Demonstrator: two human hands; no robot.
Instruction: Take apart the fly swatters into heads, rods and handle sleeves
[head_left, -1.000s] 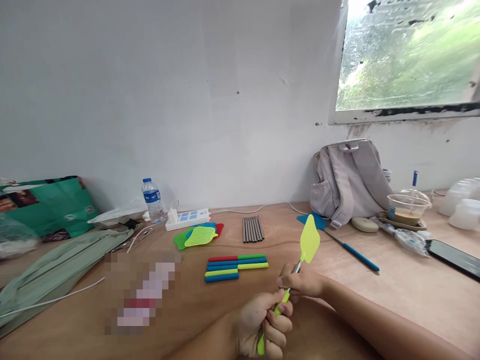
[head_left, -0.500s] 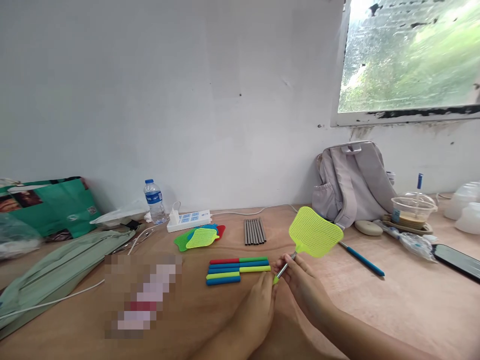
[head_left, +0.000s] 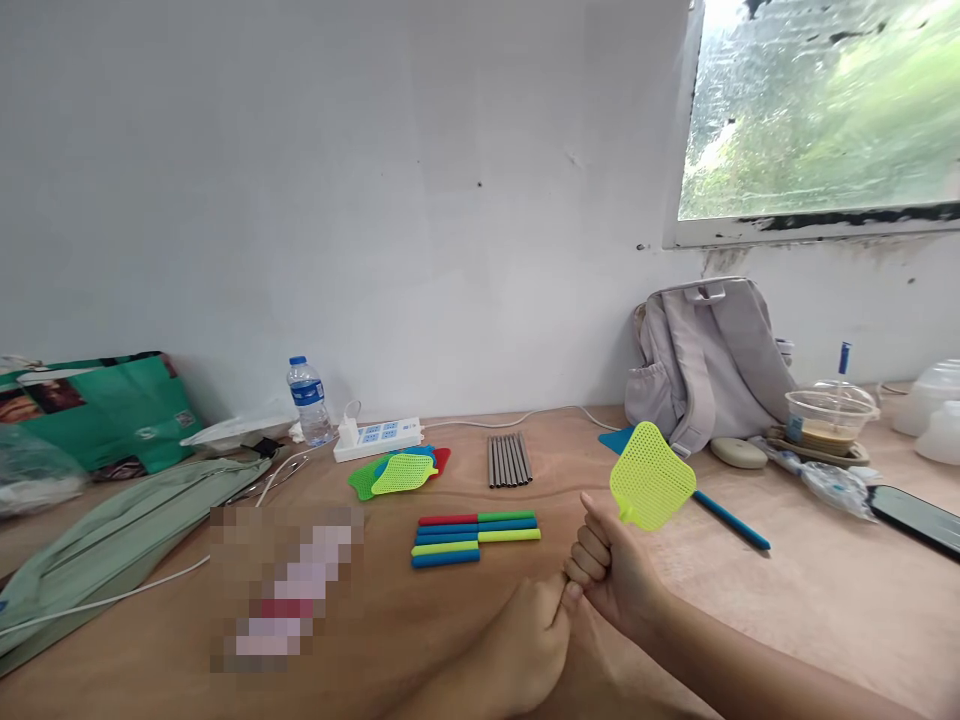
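Lime-green perforated plastic swatter [head_left: 652,478] clenched in right hand [head_left: 619,570], in front of grey fabric backpack [head_left: 720,360]; left hand [head_left: 534,630] closed against right, contents hidden. For adjusting, steady alignment.

Bright daylight here, pouring through the wide white-framed glass window [head_left: 817,110] at upper right, its pane glaring almost white in spots. The smooth pale-grey wall [head_left: 300,200] dims leftward; the brown wooden table [head_left: 810,620] catches a pale sheen at right. Shadows fall soft. Edges look stretched, and a blocky pink-and-brown pixelated patch [head_left: 289,600] hides detail lower left.
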